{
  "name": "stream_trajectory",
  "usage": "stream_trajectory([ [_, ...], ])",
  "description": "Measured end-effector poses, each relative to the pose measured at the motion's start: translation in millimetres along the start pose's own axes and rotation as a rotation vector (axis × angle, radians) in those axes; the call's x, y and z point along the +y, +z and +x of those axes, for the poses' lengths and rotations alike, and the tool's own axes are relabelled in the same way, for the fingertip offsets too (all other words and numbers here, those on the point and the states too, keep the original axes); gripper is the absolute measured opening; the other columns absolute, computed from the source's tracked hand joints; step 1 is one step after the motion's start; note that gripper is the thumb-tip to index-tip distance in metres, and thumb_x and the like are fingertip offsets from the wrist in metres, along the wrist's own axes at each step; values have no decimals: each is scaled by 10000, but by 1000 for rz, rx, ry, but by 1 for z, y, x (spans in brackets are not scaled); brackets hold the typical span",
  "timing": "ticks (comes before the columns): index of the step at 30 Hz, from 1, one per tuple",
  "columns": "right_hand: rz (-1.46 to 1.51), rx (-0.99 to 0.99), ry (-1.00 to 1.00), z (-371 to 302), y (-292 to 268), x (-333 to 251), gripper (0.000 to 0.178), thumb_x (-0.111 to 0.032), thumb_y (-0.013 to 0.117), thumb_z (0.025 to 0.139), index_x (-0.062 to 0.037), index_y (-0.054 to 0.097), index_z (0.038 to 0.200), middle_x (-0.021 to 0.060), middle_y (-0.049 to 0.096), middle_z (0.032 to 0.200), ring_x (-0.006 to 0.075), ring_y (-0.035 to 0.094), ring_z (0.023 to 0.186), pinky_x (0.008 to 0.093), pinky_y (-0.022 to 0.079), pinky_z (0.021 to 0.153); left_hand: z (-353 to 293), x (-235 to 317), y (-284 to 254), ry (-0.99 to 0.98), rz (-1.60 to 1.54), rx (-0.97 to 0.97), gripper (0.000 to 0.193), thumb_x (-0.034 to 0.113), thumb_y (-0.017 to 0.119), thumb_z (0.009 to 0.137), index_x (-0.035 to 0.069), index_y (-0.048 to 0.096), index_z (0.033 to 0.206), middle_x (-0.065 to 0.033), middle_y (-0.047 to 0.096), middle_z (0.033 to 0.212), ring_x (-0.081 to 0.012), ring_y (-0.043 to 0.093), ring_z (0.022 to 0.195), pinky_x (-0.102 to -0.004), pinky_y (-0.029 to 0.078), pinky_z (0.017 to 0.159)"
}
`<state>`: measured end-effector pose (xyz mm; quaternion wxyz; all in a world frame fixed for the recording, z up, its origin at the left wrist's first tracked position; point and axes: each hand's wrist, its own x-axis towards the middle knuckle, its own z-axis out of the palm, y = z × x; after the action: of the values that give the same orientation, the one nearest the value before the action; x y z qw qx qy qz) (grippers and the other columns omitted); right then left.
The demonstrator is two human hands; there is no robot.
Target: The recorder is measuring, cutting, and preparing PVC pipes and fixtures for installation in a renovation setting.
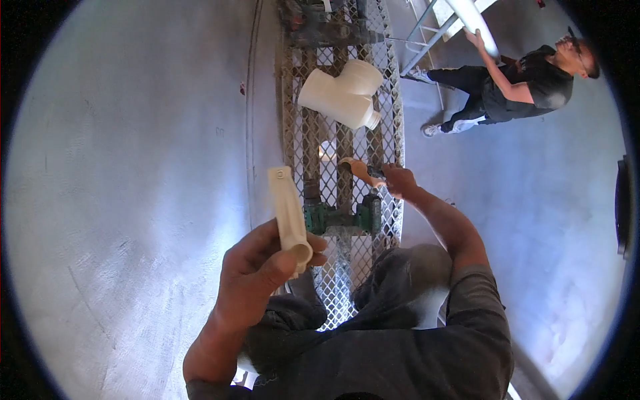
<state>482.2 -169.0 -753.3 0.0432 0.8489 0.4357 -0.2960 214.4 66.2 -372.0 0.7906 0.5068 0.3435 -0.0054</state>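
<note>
In my left hand (257,267), a long cream plastic pipe bracket (288,203) is gripped by its lower part. It stands nearly upright, with a round hollow socket facing me at the bottom and a small hole near its top. My right hand (400,181) is closed at the right edge of the metal mesh platform (393,140). From its fingers a curved tan piece with a dark part (360,172) points left; its kind is unclear. Between my hands lies a green cordless drill (340,219) on the mesh. Beyond it sits a white branched pipe fitting (340,97).
A dark power drill (333,35) lies at the platform's far end. At the upper right a co-worker (513,83) holds a white pipe (475,27) beside a metal-framed stand (430,43). My knees (407,277) straddle the near end; grey floor lies on both sides.
</note>
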Motion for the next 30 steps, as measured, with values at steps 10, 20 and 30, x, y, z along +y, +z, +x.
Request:
stream_trajectory([
  [10, 50, 46, -68, -18, -11, -5, 370, -264, 683, 766, -71, 563, 1058, 171, 618, 1017, 358, 623, 953, 467, 518, 748, 22, -16, -5, -165, -14, 18, 626, 344, 623, 885, -123, 447, 1263, -187, 655, 990, -256, 675, 865, -371, 547, 828],
  [20, 90, 71, 116, -14, -37, 28, 358, -272, 633, 756, -122, 627, 1082, 149, 625, 1063, 357, 617, 983, 455, 501, 834, 38, -57, 4, -399, -37, -237, 521, 254, 595, 915, -111, 456, 1261, -199, 630, 1067, -268, 653, 959, -359, 515, 892],
  [30, 80, 9, 66, 0, -63, -2, 367, -248, 639, 737, -113, 631, 1078, 156, 660, 1049, 344, 625, 998, 446, 505, 843, 37, -58, 9, -291, -6, -329, 506, 262, 592, 918, -94, 472, 1256, -178, 633, 1059, -248, 652, 935, -347, 518, 863],
])
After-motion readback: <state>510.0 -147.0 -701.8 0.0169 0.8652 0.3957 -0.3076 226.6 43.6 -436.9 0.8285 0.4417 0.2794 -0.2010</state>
